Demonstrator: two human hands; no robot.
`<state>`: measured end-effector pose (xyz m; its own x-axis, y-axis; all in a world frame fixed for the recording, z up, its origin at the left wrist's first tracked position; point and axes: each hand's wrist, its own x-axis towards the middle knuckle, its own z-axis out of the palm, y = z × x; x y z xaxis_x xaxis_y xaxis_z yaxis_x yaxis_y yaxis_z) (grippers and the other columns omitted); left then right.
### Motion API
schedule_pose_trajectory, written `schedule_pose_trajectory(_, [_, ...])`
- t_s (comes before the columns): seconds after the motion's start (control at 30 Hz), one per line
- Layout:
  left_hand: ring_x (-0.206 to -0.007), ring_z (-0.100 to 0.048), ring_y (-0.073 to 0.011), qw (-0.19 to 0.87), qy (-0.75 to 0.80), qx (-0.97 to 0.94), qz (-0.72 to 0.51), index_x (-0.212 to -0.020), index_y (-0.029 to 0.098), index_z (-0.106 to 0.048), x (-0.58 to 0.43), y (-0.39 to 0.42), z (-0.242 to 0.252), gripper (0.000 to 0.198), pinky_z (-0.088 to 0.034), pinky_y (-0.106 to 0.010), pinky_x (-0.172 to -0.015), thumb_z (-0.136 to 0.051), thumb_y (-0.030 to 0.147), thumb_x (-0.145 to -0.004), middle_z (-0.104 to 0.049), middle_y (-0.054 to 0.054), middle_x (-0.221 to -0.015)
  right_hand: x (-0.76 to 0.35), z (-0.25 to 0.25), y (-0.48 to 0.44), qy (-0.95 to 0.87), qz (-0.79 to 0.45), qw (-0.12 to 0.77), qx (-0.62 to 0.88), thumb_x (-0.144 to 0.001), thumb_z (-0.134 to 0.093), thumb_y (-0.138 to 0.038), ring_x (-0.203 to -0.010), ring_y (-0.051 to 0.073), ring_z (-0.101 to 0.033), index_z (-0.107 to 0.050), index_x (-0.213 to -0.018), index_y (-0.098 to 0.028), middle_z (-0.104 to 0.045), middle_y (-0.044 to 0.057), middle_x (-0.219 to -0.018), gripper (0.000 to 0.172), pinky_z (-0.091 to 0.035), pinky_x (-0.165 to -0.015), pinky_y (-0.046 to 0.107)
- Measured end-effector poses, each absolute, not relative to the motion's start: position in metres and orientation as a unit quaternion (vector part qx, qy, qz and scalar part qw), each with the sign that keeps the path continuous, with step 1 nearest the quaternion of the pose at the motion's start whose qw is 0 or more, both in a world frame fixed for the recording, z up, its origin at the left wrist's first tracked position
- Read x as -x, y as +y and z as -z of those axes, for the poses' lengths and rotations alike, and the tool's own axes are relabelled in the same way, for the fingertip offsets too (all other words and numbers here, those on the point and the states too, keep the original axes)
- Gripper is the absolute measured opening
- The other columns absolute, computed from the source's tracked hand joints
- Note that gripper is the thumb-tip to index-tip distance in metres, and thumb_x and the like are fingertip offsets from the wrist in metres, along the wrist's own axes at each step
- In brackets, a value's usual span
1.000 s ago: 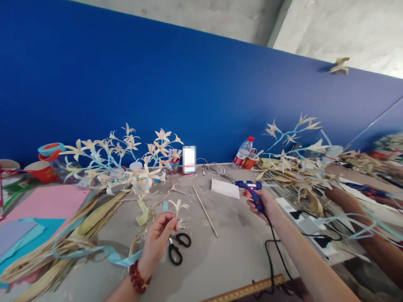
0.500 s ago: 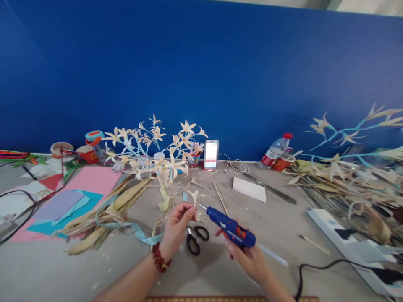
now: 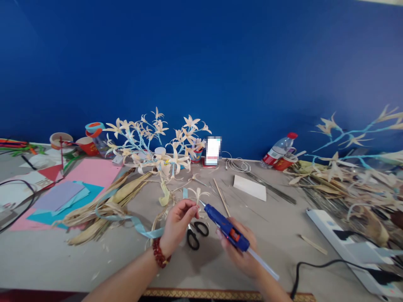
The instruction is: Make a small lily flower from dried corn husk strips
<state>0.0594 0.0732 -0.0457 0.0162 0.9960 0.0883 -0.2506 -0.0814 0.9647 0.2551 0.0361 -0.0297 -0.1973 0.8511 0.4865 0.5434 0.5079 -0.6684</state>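
My left hand (image 3: 181, 218), with a red beaded bracelet on its wrist, pinches the base of a small pale flower (image 3: 198, 194). In my right hand (image 3: 241, 247) is a blue glue gun (image 3: 227, 226), a clear glue stick poking out of its rear. The gun's nozzle points up and left, at or very near the flower's base; whether it touches is too small to tell. Black-handled scissors (image 3: 197, 235) lie on the table between my hands, their blades partly hidden. Behind the hands stand pale flowers on light blue stems (image 3: 138, 144).
Dried husks (image 3: 126, 201), a light blue ribbon and coloured paper (image 3: 63, 195) lie left. A phone (image 3: 213, 150) stands at the back. Right are a bottle (image 3: 278, 150), a white power strip (image 3: 343, 247) with a black cable, and more husks and flowers.
The glue gun's nozzle has moved left, closer to my left fingers and the flower, and the gun is tilted more steeply. My left hand keeps its pinch.
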Motion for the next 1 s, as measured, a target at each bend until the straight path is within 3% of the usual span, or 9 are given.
schedule_pose_trajectory(0.17, [-0.065,-0.057,-0.0132,0.544,0.405,-0.463,-0.57,-0.084,0.017,-0.063,-0.0592,0.0729,0.0448,0.02,-0.045,-0.025,-0.066,-0.064,0.037,-0.084,-0.063,0.001,-0.068,-0.2559,0.0314,0.0376,-0.777,-0.124,0.425,0.447,-0.086,-0.054,-0.028,-0.053,0.017,-0.061,-0.055,-0.094,-0.024,-0.063,-0.001,-0.065,0.009,-0.048,-0.053,0.027])
schedule_pose_trajectory(1.0, [-0.065,-0.057,-0.0127,0.544,0.401,-0.468,-0.57,-0.082,0.017,-0.063,-0.0585,0.0735,0.0461,0.017,-0.044,-0.024,-0.065,-0.064,0.034,-0.085,-0.063,0.001,-0.067,-0.2549,0.033,0.0378,-0.782,-0.1,0.412,0.457,-0.087,-0.054,-0.03,-0.057,0.018,-0.063,-0.055,-0.088,-0.023,-0.064,0.001,-0.066,0.007,-0.048,-0.054,0.027])
